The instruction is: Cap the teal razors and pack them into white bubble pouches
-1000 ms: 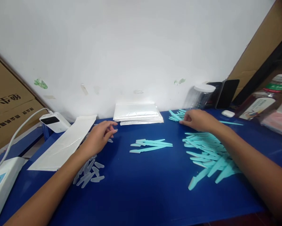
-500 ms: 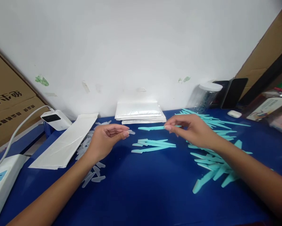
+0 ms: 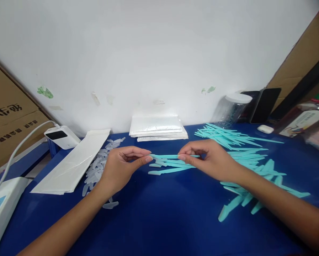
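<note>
My right hand (image 3: 206, 156) pinches the handle of a turquoise eyebrow razor (image 3: 166, 156), its blade end pointing left. With thumb and fingertips, my left hand (image 3: 124, 163) grips a small translucent blade cap (image 3: 153, 156) at that blade end. How far the cap sits over the blade is too small to tell. Just below, several turquoise razors (image 3: 172, 170) lie side by side on the blue table (image 3: 159, 213). Loose translucent caps (image 3: 96, 169) are scattered beside my left hand. A heap of turquoise razors (image 3: 226, 135) spreads behind and under my right forearm.
White packets (image 3: 156, 126) are stacked against the wall. Flat white sleeves (image 3: 71, 163) lie at left, near a white device (image 3: 62, 137) with a cable and a power strip (image 3: 7, 209). A lidded clear jar (image 3: 234, 110), a dark phone (image 3: 266, 105) and a bottle (image 3: 303, 115) stand at right.
Both hands have come lower and closer together. The cap in my left hand, apart from the razor before, now meets its blade end.
</note>
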A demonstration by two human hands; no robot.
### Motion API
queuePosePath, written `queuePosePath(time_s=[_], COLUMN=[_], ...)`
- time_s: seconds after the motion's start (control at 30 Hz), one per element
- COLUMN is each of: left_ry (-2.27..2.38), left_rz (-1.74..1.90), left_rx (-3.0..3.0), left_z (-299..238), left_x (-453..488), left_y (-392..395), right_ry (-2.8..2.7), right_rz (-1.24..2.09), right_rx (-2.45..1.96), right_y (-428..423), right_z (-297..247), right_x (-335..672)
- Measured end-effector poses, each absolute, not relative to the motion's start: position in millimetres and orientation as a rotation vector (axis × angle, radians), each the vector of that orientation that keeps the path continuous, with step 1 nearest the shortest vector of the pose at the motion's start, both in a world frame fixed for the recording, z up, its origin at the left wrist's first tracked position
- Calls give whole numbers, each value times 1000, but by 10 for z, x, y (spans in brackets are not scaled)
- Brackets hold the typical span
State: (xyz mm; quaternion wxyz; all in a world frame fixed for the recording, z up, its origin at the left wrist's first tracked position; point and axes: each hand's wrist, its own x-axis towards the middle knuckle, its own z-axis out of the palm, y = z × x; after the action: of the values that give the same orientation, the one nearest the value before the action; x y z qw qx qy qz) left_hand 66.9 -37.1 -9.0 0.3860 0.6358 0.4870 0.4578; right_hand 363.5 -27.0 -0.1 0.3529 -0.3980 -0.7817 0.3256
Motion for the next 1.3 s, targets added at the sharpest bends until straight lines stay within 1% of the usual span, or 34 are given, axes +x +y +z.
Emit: queuePosePath(time_s=[0.27,0.4,0.5,0.63,0.7,0.83,0.93,1.1,1.3], left_ry=[1186,1217,1299,1524,1630,1824,1826,1583,1521], left_rz=[1120,1048,980,863,704,439,292,240,184], left_rx=[1508,1553,1812,2480,2629,2617,2518,2349,2332], left_z=[-80,-116,-112,-4,60,123,140,185,116], left_x=[730,753,694,387,169,-211,-346,-305,-218], left_y=[-412,-437,-402,-225,-106,83,135,100,82], right_ry=[-1941,-2008,-2080,-2194,-2234,-2334,-2379,-2410,-2477], right_rz=[954,943,848,629,552,533,562,652,694], right_rx=[-1016,-1022,-1031,-1059,-1086,-1114,-1121,-1081,-980], right_y=[-308,-318,-273,-106,-24,35,7,-66,-262], right_z=[-117,-145,-153,-203,-237,-264,-254,-244,-235], right_x=[3544,3518,3542,3678,3745,3790,3774,3738,3580])
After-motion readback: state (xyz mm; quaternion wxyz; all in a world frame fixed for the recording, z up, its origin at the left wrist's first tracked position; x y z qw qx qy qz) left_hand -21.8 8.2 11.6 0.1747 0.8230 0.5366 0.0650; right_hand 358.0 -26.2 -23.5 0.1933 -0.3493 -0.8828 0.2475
